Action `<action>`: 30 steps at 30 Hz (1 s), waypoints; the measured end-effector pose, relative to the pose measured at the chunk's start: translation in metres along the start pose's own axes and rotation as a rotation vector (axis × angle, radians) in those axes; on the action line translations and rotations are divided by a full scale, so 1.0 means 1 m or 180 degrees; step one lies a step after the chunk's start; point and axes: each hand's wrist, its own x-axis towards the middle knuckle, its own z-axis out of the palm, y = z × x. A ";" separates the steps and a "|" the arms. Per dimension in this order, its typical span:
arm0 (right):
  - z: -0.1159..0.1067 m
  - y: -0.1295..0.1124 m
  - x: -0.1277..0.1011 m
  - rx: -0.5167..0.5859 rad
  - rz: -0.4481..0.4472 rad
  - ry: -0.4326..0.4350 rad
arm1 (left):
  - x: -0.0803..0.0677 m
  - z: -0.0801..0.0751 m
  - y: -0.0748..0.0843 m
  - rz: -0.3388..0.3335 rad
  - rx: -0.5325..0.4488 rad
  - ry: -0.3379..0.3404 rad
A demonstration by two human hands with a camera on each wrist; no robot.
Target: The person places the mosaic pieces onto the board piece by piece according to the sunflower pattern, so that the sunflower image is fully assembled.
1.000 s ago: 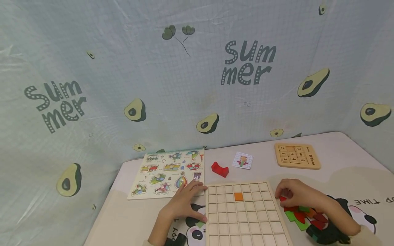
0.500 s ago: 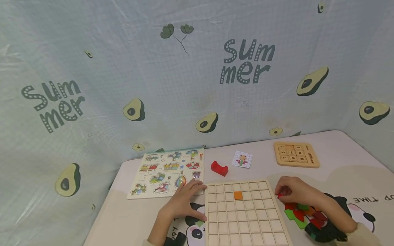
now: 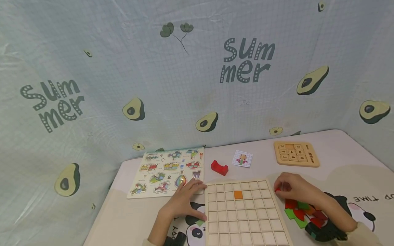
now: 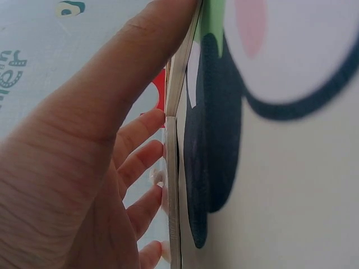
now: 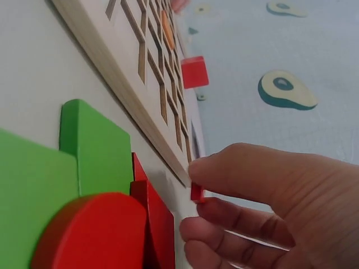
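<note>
Your right hand (image 3: 292, 188) has a small red piece (image 5: 197, 192) pinched between thumb and fingertips, just off the right edge of the grid board (image 3: 246, 215), near its far right corner. From the head camera only a sliver of red shows under your fingers; the right wrist camera gives the better look, with the piece lifted clear of the pile of red and green blocks (image 3: 303, 213) on the desk (image 3: 129, 218).

That piece looks like painted wood: light, stiff, not likely to break, but smooth enough to slip or twist in a fingertip pinch. You're holding it by opposite flat faces, which seems the surest way; gripping by corners would probably let it rotate. Keep it level so it can sit square in a cell.

Your left hand (image 3: 184, 203) lies on the desk against the left edge of the grid board, fingers stretched out and relaxed, holding nothing; the thumb rests along the rim. The board is thin and probably slides easily, so that bracing looks useful.

One orange square (image 3: 238, 195) already sits in a far cell. Farther off lie a red block (image 3: 219, 167), a small card (image 3: 242, 159), a number puzzle (image 3: 296, 154) and a picture puzzle (image 3: 167, 172).
</note>
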 end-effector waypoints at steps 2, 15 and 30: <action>0.002 -0.001 0.001 -0.0006 -0.0083 0.0108 | 0.000 0.000 0.000 -0.0002 0.0008 -0.0001; 0.023 -0.017 0.016 0.0288 -0.0226 0.0135 | 0.000 -0.001 0.001 -0.0018 -0.0001 -0.0015; 0.043 -0.034 0.035 0.0389 -0.0135 -0.0149 | -0.001 0.000 0.000 -0.0029 0.0044 0.0015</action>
